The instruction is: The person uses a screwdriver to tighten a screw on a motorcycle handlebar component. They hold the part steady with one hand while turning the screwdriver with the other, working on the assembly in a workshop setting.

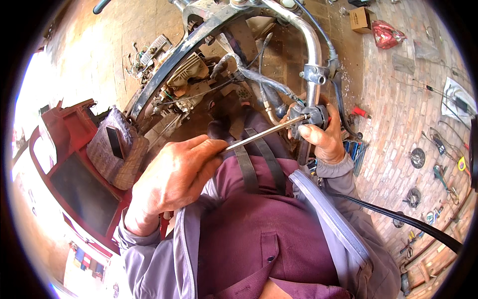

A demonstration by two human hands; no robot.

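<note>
My left hand [177, 174] is closed round one end of a long, thin metal screwdriver [261, 134], its handle hidden in the fingers. The tool slants up to the right, with its tip at a screw in a dark control housing [311, 115] on a chrome handlebar [312, 55]. My right hand [323, 139] grips that housing from below and the right, thumb on its front and fingers curled behind it. Cables [266, 79] run near the housing. A silver clamp [313, 74] sits higher on the bar.
A partly stripped vehicle frame [177, 45] with engine parts [181, 72] is ahead. At left a red seat [59, 149] bears a furry cushion and a phone [114, 142]. Scattered tools [440, 177], a cardboard box [359, 20] and a red bag [386, 35] lie on the floor at right.
</note>
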